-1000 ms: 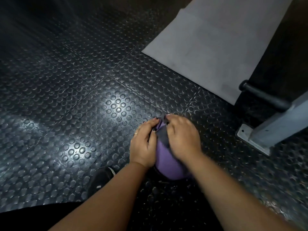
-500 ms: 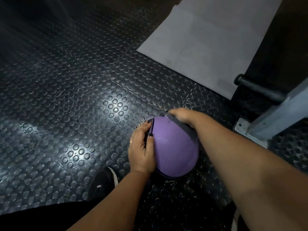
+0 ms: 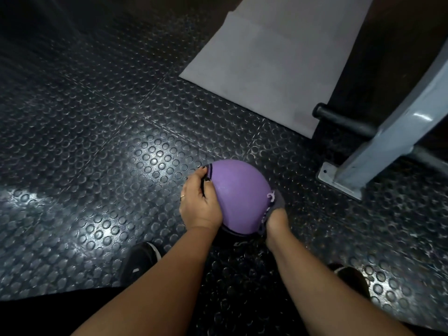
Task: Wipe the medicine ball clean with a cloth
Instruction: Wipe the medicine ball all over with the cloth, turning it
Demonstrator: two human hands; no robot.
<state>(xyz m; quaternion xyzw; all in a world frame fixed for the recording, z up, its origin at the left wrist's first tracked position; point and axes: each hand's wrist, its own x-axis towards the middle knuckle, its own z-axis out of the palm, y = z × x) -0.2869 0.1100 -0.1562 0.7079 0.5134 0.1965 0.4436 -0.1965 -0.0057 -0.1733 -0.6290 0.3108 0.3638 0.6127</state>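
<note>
A purple medicine ball point(image 3: 238, 192) sits on the studded black rubber floor point(image 3: 97, 154) just ahead of me. My left hand point(image 3: 200, 202) rests against the ball's left side, fingers curved over it and holding it in place. My right hand point(image 3: 276, 220) presses a grey and purple cloth point(image 3: 276, 201) against the ball's lower right side. Most of that hand's fingers are hidden under the cloth and behind the ball.
A grey mat point(image 3: 274, 57) lies on the floor beyond the ball. A grey metal frame post with a bolted foot plate point(image 3: 344, 178) and a black bar point(image 3: 344, 122) stands to the right. My black shoes point(image 3: 140, 260) point(image 3: 351, 277) show at the bottom.
My right hand has slid the cloth from the ball's top and far side down to its lower right side. My left hand stays on the left side.
</note>
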